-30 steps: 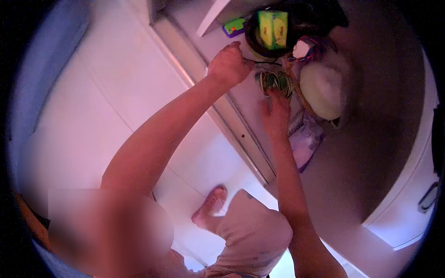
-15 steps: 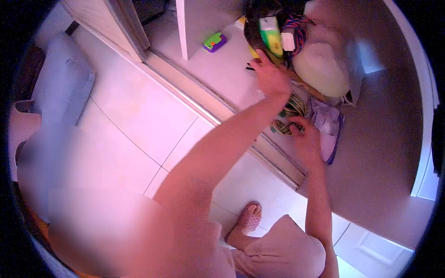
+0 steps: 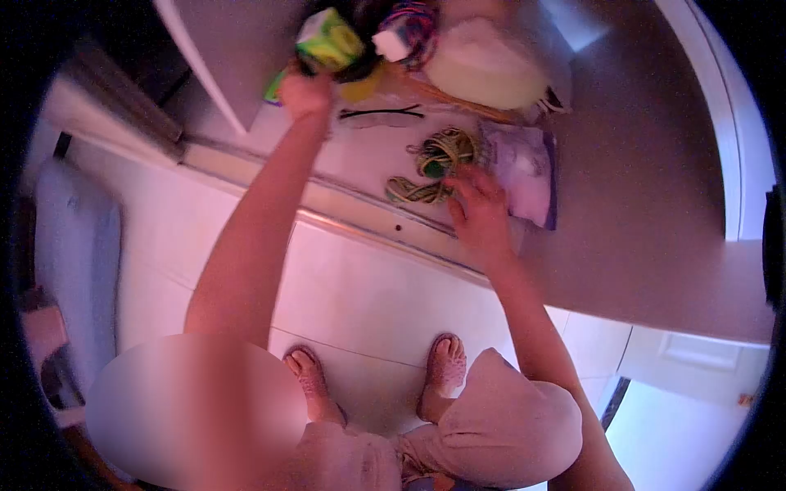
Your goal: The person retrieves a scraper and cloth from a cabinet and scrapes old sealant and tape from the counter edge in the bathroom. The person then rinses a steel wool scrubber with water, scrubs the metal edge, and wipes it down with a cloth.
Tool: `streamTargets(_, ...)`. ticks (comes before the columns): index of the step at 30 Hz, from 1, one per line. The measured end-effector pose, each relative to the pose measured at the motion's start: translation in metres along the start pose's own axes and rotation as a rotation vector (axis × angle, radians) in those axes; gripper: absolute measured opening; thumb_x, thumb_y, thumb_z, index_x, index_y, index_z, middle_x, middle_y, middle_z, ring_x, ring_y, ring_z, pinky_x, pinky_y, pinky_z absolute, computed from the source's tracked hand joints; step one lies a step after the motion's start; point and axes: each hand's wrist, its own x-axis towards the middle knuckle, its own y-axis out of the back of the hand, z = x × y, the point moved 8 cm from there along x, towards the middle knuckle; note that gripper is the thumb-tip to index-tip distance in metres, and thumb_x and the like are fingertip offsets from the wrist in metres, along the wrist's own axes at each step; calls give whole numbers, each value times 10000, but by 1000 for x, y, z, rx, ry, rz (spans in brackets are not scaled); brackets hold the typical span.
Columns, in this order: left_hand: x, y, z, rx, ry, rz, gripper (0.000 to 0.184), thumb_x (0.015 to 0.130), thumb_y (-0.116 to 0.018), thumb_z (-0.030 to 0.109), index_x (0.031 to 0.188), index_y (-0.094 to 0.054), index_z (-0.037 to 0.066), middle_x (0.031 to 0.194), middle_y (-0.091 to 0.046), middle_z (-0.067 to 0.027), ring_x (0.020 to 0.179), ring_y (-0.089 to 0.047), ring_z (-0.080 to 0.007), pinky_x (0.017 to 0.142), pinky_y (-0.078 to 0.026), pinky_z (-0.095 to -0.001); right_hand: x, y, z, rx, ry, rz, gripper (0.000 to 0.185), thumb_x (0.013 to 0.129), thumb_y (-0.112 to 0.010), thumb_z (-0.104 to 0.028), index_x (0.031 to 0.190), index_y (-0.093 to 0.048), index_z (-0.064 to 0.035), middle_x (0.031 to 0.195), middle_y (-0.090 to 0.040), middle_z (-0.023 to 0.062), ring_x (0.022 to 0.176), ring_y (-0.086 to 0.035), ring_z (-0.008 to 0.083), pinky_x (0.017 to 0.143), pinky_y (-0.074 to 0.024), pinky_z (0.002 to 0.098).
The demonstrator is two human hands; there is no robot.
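Note:
My left hand [image 3: 307, 92], fingers curled and blurred, is at the lower edge of the green and yellow packet [image 3: 329, 41]; what it grips, if anything, is hidden. My right hand [image 3: 481, 211] has its fingertips at a green and tan coiled cord [image 3: 447, 153]. Beside the coil, a smaller looped bundle [image 3: 416, 191] of similar cord lies on the shelf floor. Between my hands and further back lies a thin dark strip [image 3: 381, 112]. A pale purple plastic packet [image 3: 524, 172] lies just right of my right hand.
A red and blue cord bundle with a white block [image 3: 395, 44] and a pale round bagged item [image 3: 490, 67] stand at the back. A white upright panel [image 3: 201, 65] rises at left. The cabinet's front rail [image 3: 368, 222] crosses before me. A blue cushion-like item [image 3: 78, 254] is far left.
The view has shifted. My left hand has moved left, away from the cords, to the green packet. My right hand stays by the coiled cord.

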Motion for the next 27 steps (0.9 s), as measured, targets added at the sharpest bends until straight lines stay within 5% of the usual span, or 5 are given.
streamTargets(3, -44, 39, 26, 68, 99, -90, 446, 764, -697, 235, 1112, -575, -16, 1013, -575, -204, 1095, -486, -360, 898, -429, -418, -12, 6, 47, -332, -243, 219, 542, 786, -656, -329, 1230, -484, -69, 1246, -497, 181, 1156, -461, 386, 954, -364, 536)
streamTargets(7, -84, 51, 70, -70, -354, 142, 403, 756, -672, 158, 1119, -565, 17, 1066, -557, -183, 1070, -499, -365, 880, -437, -403, -30, -24, 95, -290, -451, 72, 681, 760, -649, -460, 1295, -437, -97, 1272, -476, 158, 1196, -420, 395, 967, -360, 517)
streamTargets(14, -162, 34, 146, -113, -698, -486, 325, 766, -622, 96, 1089, -599, 110, 1084, -582, -93, 1016, -547, -311, 866, -452, -385, 1, -29, -50, -82, -134, 107, 539, 710, -653, -270, 1216, -514, -145, 1172, -497, 99, 1048, -468, 323, 874, -411, 453)
streamTargets(23, -141, 44, 123, -39, -633, -541, 163, 764, -619, 93, 917, -672, 108, 921, -649, -86, 938, -592, -286, 791, -486, -371, -2, 7, -19, -201, -284, -180, 198, 777, -574, -171, 968, -602, -124, 903, -608, 100, 852, -596, 253, 694, -508, 374)
streamTargets(27, -110, 59, 120, 110, -665, -321, 429, 784, -653, 159, 1192, -545, 86, 1242, -514, -178, 1007, -567, -374, 872, -462, -419, -2, 54, 22, -308, -412, -357, 179, 799, -563, -121, 965, -624, -96, 864, -658, 122, 796, -650, 285, 668, -535, 379)
